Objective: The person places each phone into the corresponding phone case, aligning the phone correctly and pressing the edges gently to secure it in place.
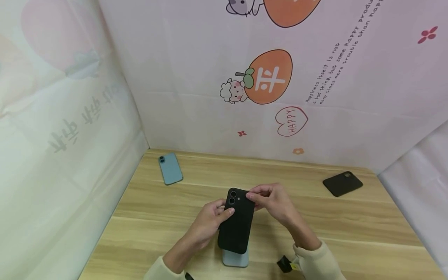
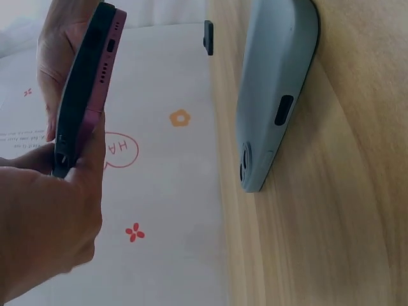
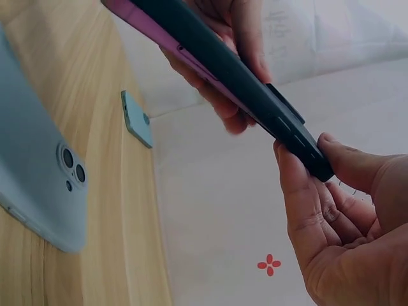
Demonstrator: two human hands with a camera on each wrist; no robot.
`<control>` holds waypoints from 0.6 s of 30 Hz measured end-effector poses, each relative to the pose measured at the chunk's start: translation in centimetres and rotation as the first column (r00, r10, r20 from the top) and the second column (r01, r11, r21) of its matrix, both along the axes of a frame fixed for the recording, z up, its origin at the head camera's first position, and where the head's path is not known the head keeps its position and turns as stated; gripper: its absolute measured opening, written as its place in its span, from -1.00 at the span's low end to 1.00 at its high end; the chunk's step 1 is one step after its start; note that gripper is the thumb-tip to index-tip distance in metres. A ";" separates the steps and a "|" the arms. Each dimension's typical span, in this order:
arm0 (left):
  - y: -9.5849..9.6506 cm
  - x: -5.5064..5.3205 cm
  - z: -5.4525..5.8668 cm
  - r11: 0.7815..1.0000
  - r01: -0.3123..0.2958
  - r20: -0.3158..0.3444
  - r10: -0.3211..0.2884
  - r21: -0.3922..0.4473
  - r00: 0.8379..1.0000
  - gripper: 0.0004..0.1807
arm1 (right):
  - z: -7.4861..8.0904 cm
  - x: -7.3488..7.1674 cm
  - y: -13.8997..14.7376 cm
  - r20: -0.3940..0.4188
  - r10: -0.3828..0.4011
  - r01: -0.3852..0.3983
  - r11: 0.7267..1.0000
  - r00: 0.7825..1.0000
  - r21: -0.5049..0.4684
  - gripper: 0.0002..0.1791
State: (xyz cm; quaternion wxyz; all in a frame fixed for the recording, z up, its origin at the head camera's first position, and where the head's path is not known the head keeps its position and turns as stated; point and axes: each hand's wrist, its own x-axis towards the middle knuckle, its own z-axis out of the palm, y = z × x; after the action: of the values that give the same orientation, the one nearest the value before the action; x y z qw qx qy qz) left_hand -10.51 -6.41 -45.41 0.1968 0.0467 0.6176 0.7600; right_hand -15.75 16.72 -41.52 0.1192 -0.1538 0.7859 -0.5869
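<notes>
Between both hands is a pink phone [image 3: 185, 60] in a black phone case [image 1: 238, 225], its back turned up in the head view. At the charging-port end, the pink edge stands out from the case. My left hand [image 1: 210, 219] grips the long side, its thumb on the back below the camera lenses. My right hand [image 1: 274, 200] pinches the top corner, with the thumb on the back and fingers underneath. Beneath them a light blue-grey phone [image 1: 235, 258] lies on the table, partly hidden in the head view; its camera lenses show in the right wrist view.
A blue phone [image 1: 170, 169] lies at the back left of the wooden table [image 1: 150, 221]. At the back right lies a black phone case [image 1: 343, 183] with a camera cutout. Printed white cloth [image 1: 196, 97] hangs behind the table and along its sides.
</notes>
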 end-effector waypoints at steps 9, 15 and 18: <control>0.1 -0.1 -0.1 0.988 -0.155 -0.039 0.155 -0.008 0.987 -0.68 | -0.2 0.2 -0.8 0.010 -0.101 0.101 0.995 0.995 -0.010 -0.77; -0.1 -0.2 -0.1 0.969 -0.244 -0.027 0.243 -0.034 0.970 -0.69 | -1.8 1.0 -1.3 0.058 -0.048 0.049 0.999 0.997 -0.015 -0.78; -0.2 -0.4 -0.2 0.963 -0.271 -0.016 0.271 0.001 0.963 -0.68 | -2.6 1.7 -1.6 0.083 -0.010 0.011 1.000 0.996 -0.010 -0.75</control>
State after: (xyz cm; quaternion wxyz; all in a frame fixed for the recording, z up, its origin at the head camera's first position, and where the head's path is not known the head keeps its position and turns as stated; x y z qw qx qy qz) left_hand -10.94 -6.56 -45.61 0.0863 -0.0322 0.6203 0.7789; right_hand -14.02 15.13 -44.08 0.1478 -0.1257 0.7779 -0.5977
